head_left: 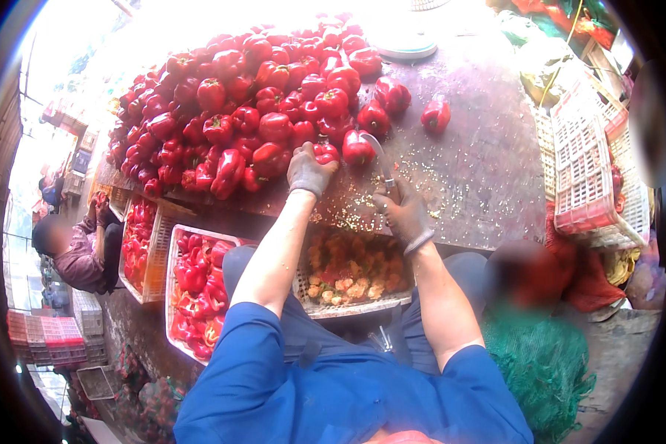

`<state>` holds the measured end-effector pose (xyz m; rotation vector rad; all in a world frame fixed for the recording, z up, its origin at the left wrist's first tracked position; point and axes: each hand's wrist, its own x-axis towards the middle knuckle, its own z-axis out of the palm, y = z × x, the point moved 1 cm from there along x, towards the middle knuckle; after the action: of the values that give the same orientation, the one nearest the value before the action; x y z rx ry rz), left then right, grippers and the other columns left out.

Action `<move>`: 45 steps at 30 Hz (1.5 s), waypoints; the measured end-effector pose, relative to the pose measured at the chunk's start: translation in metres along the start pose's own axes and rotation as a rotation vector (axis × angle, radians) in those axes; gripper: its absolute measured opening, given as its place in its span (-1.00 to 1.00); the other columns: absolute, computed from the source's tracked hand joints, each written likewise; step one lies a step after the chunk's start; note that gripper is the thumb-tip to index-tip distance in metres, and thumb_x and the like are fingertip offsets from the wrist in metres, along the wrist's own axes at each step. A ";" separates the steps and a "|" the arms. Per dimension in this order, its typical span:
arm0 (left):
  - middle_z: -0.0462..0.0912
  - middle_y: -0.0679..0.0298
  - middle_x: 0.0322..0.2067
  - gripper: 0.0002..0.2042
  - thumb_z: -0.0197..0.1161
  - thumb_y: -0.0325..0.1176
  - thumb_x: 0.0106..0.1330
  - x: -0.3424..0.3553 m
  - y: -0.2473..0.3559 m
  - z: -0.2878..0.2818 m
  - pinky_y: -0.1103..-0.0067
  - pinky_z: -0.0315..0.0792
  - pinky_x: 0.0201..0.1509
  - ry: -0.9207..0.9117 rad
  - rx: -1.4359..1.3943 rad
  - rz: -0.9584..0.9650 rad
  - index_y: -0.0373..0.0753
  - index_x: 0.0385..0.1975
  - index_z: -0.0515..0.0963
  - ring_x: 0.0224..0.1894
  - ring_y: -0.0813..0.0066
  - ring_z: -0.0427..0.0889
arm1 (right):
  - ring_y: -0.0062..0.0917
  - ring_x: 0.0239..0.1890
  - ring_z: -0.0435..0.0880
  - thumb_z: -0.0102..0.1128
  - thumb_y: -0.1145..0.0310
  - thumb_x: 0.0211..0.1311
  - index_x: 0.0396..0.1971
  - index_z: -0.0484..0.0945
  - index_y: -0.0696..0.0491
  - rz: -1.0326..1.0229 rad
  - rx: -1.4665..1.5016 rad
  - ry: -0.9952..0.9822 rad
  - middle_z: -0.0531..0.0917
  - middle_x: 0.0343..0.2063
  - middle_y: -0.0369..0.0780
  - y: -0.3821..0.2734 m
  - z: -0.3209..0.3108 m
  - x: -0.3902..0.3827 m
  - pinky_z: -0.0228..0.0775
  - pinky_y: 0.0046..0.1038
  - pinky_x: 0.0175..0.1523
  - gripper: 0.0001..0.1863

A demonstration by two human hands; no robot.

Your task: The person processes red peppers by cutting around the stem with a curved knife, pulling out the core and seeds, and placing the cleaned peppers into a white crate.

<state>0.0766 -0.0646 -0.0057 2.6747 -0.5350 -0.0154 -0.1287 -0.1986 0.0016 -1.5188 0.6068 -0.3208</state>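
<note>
A large heap of red bell peppers [229, 103] covers the left and middle of the worktable. My left hand [311, 172], in a grey glove, is at the near edge of that heap, its fingers closed round a red bell pepper [325, 153]. In my right hand [407, 216], also gloved, is a knife [382, 159], its curved blade pointing up and away from me. The blade tip lies beside another red bell pepper [357, 148], and I cannot tell whether they touch. Pale seeds [348, 203] are scattered over the tabletop near both hands.
Below the table edge, between my legs, a crate [325, 311] holds pepper cores. At my left stands a white crate [174, 296] of cut red peppers, with an orange crate [155, 274] behind it. A person [81, 251] sits further left. Stacked crates [584, 163] and a green net sack [540, 370] are on the right.
</note>
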 end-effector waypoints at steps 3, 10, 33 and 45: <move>0.62 0.00 0.03 -0.40 0.50 -0.13 -0.11 -0.003 -0.011 0.011 0.28 0.53 0.18 -0.010 -0.127 0.192 -0.20 -0.01 0.56 0.06 0.02 0.64 | -0.28 -0.18 0.76 0.38 0.17 0.19 0.08 0.59 0.04 -0.053 -0.083 0.009 0.77 -0.27 -0.13 0.030 0.004 0.010 0.54 -0.26 0.00 -0.52; 0.62 0.05 0.03 -0.38 0.53 -0.26 -0.13 -0.061 -0.027 0.006 0.34 0.56 0.19 -0.112 -0.501 0.319 -0.28 0.03 0.58 0.09 0.10 0.65 | -0.03 -0.04 0.71 0.28 0.17 0.29 0.17 0.52 -0.02 -0.059 -0.507 -0.149 0.73 -0.15 0.03 0.015 0.021 -0.001 0.51 -0.09 0.06 -0.52; 0.73 0.14 -0.12 -0.36 0.61 -0.28 -0.13 -0.057 -0.035 0.028 0.49 0.60 0.06 0.023 -0.716 0.007 -0.34 0.04 0.59 -0.09 0.41 0.71 | 0.04 0.05 0.66 0.14 0.21 0.38 0.36 0.30 0.02 0.056 -0.708 -0.281 0.71 -0.09 0.09 0.021 0.033 -0.012 0.47 -0.02 0.13 -0.41; 0.68 0.21 -0.13 -0.48 0.36 -0.39 0.03 -0.046 -0.055 0.040 0.54 0.58 -0.08 -0.103 -1.323 -0.330 -0.39 0.06 0.56 -0.17 0.46 0.66 | -0.18 -0.14 0.77 0.44 0.01 0.13 0.02 0.67 -0.01 0.027 -0.369 -0.149 0.78 -0.27 -0.08 0.015 0.024 -0.015 0.57 -0.22 0.00 -0.49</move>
<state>0.0503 -0.0165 -0.0670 1.4228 -0.0197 -0.4358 -0.1305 -0.1695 -0.0117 -1.8675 0.5891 -0.0740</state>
